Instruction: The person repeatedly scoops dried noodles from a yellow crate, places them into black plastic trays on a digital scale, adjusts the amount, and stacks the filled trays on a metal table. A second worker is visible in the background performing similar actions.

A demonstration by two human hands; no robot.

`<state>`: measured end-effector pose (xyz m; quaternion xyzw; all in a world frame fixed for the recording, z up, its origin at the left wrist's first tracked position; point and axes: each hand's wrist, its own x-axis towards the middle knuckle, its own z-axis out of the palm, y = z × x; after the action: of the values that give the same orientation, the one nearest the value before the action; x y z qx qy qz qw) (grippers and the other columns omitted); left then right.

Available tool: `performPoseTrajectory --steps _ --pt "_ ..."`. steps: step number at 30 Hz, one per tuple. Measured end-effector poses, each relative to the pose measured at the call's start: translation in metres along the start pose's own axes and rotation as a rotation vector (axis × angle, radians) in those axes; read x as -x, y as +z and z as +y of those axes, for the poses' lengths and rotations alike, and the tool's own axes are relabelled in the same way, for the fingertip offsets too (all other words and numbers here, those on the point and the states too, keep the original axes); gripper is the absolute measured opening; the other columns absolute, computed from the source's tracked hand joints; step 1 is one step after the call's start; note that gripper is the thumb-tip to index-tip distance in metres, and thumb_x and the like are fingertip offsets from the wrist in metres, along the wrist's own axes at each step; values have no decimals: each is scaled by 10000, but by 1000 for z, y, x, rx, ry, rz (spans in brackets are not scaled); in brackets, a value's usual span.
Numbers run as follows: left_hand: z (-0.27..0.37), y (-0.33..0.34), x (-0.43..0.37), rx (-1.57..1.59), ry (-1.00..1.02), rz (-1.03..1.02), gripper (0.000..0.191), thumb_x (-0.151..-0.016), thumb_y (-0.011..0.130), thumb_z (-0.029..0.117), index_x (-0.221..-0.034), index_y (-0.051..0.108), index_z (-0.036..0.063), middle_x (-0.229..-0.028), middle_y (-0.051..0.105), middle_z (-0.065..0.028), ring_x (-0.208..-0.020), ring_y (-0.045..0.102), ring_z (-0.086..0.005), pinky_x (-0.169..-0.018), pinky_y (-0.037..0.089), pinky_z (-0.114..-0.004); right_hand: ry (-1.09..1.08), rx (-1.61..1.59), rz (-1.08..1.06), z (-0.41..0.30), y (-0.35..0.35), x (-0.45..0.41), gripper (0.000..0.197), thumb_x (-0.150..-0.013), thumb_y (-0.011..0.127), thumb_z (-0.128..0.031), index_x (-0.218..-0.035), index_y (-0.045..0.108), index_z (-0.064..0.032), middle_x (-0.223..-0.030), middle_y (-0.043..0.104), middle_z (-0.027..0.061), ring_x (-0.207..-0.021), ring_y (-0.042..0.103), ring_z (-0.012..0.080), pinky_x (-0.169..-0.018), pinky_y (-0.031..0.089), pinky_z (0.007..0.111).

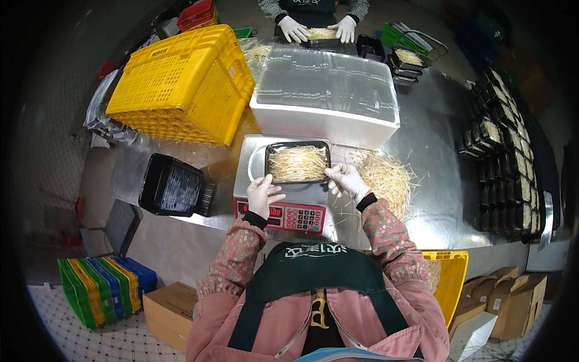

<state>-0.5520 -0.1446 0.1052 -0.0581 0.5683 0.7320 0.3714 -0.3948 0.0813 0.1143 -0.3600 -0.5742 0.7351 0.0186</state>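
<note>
A black plastic tray [298, 162] filled with pale bean sprouts is over the steel pan [253, 144] of a red-fronted digital scale [304, 219]. Whether it rests on the pan or is held slightly above, I cannot tell. My gloved left hand [261, 195] grips its near left corner, the other fingers spread. At the near right corner, my gloved right hand [347, 182] pinches the rim. A loose heap of bean sprouts [390, 181] lies on the steel table just right of my right hand. Red digits glow on the scale's display, partly covered by my left hand.
Nested empty black trays [174, 185] stand at the left. Behind the scale is a white foam box [316, 124] with clear film on top, beside a yellow crate [181, 86]. Filled trays [509, 181] are stacked at right. Across the table, a co-worker's gloved hands [294, 30] hold a sprout tray.
</note>
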Motion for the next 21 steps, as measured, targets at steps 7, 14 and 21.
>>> performPoseTrajectory --steps 7,14,21 --pt "-25 38 16 64 -301 -279 526 -969 526 468 -1159 522 -22 -1049 648 -159 -952 667 -296 -758 588 -453 -1179 1189 601 -63 96 -50 471 -898 542 -531 -1006 620 -79 -1054 668 107 -1059 594 289 -923 411 490" --pt "-42 34 -1 84 -187 -192 458 -970 542 341 -1077 509 -103 -1016 638 -237 -873 673 -323 -729 590 -434 -730 1275 267 -60 128 -85 515 -919 475 -529 -831 720 -84 -825 696 133 -820 662 305 -760 473 439" --pt "-32 22 10 -144 1 -72 319 -920 645 293 -873 541 -5 -723 614 -127 -596 644 -240 -556 598 -367 -624 1206 43 -49 31 -73 404 -879 578 -459 -993 726 -100 -1023 685 178 -921 651 343 -838 511 429"
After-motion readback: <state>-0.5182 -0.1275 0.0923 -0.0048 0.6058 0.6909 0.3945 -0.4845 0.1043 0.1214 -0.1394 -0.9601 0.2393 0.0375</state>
